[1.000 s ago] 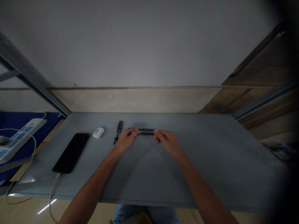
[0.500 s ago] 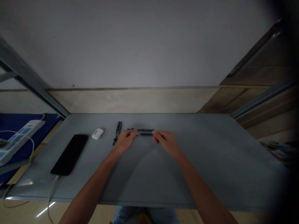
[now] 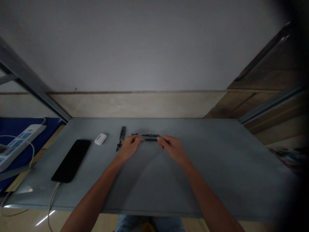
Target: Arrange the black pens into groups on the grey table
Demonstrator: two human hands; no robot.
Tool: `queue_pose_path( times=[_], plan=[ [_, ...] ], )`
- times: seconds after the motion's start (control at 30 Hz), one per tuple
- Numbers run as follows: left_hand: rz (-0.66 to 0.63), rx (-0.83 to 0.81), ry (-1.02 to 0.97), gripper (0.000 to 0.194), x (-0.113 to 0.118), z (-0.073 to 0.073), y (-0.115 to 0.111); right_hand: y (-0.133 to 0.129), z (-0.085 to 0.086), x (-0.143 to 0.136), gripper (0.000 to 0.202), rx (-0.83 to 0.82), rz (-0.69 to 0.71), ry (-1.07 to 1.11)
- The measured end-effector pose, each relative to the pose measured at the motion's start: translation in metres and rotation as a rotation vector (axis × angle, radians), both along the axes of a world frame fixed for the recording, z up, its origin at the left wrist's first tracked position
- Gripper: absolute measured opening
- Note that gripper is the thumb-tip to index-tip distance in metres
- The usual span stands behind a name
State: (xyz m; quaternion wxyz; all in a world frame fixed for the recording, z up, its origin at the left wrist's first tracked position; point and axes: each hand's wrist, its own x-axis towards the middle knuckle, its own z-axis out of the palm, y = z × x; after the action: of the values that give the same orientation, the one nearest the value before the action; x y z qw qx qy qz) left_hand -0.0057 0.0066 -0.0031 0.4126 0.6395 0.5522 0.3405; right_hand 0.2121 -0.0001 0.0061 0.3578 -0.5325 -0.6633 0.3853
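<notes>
Between my two hands lies a dark, slim pen (image 3: 150, 140), level from left to right. My left hand (image 3: 130, 145) pinches its left end and my right hand (image 3: 170, 144) pinches its right end; the fingers cover both tips. Just behind it, a second dark pen (image 3: 147, 135) rests parallel on the grey table (image 3: 154, 187). To the left of my left hand, two more dark pens (image 3: 121, 137) lie side by side, pointing away from me. Their fine details are too small and dim to make out.
A white earbud case (image 3: 100, 139) and a black phone (image 3: 71, 161) with a white cable (image 3: 51, 199) lie on the left side of the table. Beyond the left edge is a white power strip (image 3: 21, 145). A wall (image 3: 145, 103) borders the back, and metal posts (image 3: 58, 108) rise at the corners.
Almost nothing differs: both hands keep their pinch on the pen's ends, and the view has shifted very slightly.
</notes>
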Motion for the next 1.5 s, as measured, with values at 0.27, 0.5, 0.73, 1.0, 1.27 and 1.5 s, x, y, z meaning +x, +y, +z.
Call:
queue_pose_path(
  times=[0.27, 0.5, 0.73, 1.0, 1.27, 1.5],
  plan=[
    [0.016, 0.009, 0.005, 0.031, -0.0007, 0.0001, 0.0008, 0.0004, -0.0006, 0.0005, 0.033, 0.019, 0.005, 0.022],
    [0.005, 0.003, -0.025, 0.031, 0.0004, -0.0016, 0.0009, 0.0002, -0.0014, -0.0003, 0.032, 0.034, 0.006, 0.024],
    [0.024, 0.007, -0.014, 0.034, 0.0003, -0.0031, 0.001, 0.0022, -0.0027, 0.001, 0.024, 0.054, 0.015, 0.058],
    [-0.019, 0.016, -0.009, 0.032, 0.0016, -0.0006, -0.0012, 0.0012, -0.0035, -0.0007, 0.036, -0.018, 0.001, 0.07],
    [0.012, -0.013, -0.029, 0.031, 0.0023, 0.0025, -0.0024, 0.0021, -0.003, 0.0007, 0.028, 0.027, 0.013, 0.085],
    [-0.015, -0.019, -0.036, 0.029, 0.0042, 0.0023, -0.003, 0.0005, 0.0006, -0.0006, 0.041, -0.019, -0.005, 0.055]
  ],
)
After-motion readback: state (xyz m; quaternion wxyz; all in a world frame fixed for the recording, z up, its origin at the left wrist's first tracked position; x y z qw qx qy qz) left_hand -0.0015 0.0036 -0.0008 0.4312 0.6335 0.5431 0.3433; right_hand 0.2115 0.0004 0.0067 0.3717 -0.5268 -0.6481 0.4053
